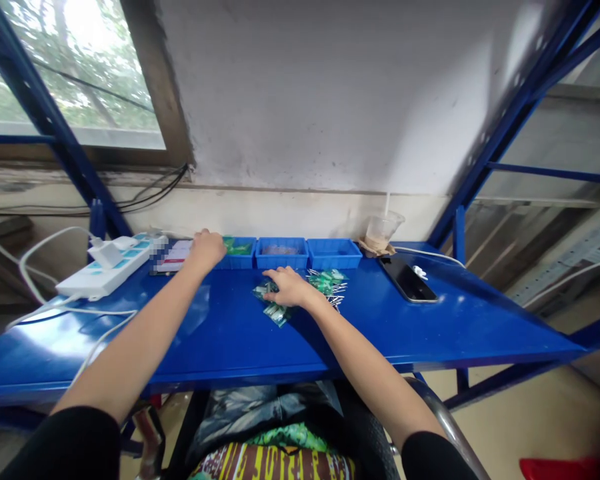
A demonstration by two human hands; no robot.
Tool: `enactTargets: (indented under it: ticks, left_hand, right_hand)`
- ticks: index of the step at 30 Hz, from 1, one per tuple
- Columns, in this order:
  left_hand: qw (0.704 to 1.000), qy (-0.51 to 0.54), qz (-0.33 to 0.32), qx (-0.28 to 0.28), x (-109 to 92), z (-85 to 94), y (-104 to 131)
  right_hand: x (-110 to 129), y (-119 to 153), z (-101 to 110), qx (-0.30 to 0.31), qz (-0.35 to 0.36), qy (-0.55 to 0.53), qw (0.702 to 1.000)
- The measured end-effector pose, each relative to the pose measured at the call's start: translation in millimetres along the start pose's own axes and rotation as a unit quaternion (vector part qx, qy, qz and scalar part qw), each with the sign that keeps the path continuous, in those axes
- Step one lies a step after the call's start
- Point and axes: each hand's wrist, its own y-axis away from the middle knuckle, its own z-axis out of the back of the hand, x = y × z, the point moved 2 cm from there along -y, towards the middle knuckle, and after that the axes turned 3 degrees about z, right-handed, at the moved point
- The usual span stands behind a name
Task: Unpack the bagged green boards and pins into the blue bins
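My left hand (207, 249) is at the left end of the row of blue bins, its fingers curled down by the left blue bin (250, 261); whatever they hold is hidden. Green pieces (237, 245) lie inside that bin. Over a pile of small green pieces that look like circuit boards (276, 313), my right hand (287, 287) rests with thumb and fingers apart. Just right of its wrist lies a second pile of green boards (330, 281) with thin whitish leads sticking out.
The middle bin (283, 262) holds small pale parts; a right bin (334, 259) adjoins it. A cup with a straw (381, 230), a phone (407, 279) and white earbuds (420, 272) are to the right. Leftward are a power strip (105, 270), cables and a flat pale item (174, 257).
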Motion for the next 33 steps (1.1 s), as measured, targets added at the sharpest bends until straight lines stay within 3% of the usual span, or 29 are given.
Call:
enactTargets:
  ticks: [2, 4, 7, 9, 12, 14, 15, 17, 19, 21, 23, 25, 27, 29, 31, 33]
  left_hand:
    - [0.998, -0.043, -0.02, -0.031, -10, 3.2, 15]
    - [0.998, -0.015, -0.04, -0.037, -21, 3.5, 33]
    - [0.987, 0.146, -0.002, 0.065, -36, -4.0, 60]
    - [0.943, 0.287, 0.069, 0.153, -44, -11.2, 74]
    - [0.835, 0.464, 0.162, 0.248, -53, -19.7, 85]
    - [0.779, 0.535, 0.169, 0.279, -56, -22.2, 86]
    - [0.767, 0.556, 0.159, 0.277, -56, -22.3, 84]
    - [0.778, 0.57, 0.128, 0.229, -53, -20.3, 80]
    - [0.825, 0.538, 0.087, 0.151, -49, -15.8, 77]
    - [0.878, 0.471, 0.02, 0.079, -49, -9.8, 77]
    - [0.915, 0.395, -0.069, 0.051, -55, -5.2, 81]
    - [0.929, 0.336, -0.143, 0.061, -63, -3.6, 87]
    - [0.93, 0.315, -0.169, 0.087, -70, -5.0, 92]
    - [0.919, 0.354, -0.121, 0.121, -72, -8.6, 93]
    - [0.877, 0.446, -0.009, 0.177, -69, -14.2, 91]
    - [0.805, 0.536, 0.103, 0.232, -64, -19.8, 89]
  right_hand:
    - [0, -3, -2, -0.027, -0.006, -0.017, 0.999]
    - [0, -6, -3, -0.068, -0.009, -0.053, 0.996]
    - [-2, -9, 1, -0.157, -0.036, -0.113, 0.98]
    - [-2, -8, 7, -0.212, -0.028, -0.124, 0.969]
    - [3, -4, 15, -0.255, 0.046, -0.098, 0.961]
    - [8, -1, 16, -0.268, 0.072, -0.078, 0.958]
    - [10, 0, 16, -0.276, 0.069, -0.071, 0.956]
    - [11, 1, 14, -0.297, 0.037, -0.068, 0.952]
    - [9, -1, 12, -0.306, -0.013, -0.105, 0.946]
    - [5, -5, 11, -0.273, -0.059, -0.213, 0.936]
    - [1, -9, 9, -0.216, -0.092, -0.343, 0.91]
    - [-2, -11, 9, -0.193, -0.114, -0.411, 0.883]
    - [-5, -10, 11, -0.227, -0.109, -0.391, 0.885]
    - [-4, -8, 14, -0.278, -0.071, -0.31, 0.906]
    - [-1, -5, 16, -0.3, -0.012, -0.217, 0.929]
    - [4, -3, 14, -0.292, 0.04, -0.151, 0.944]
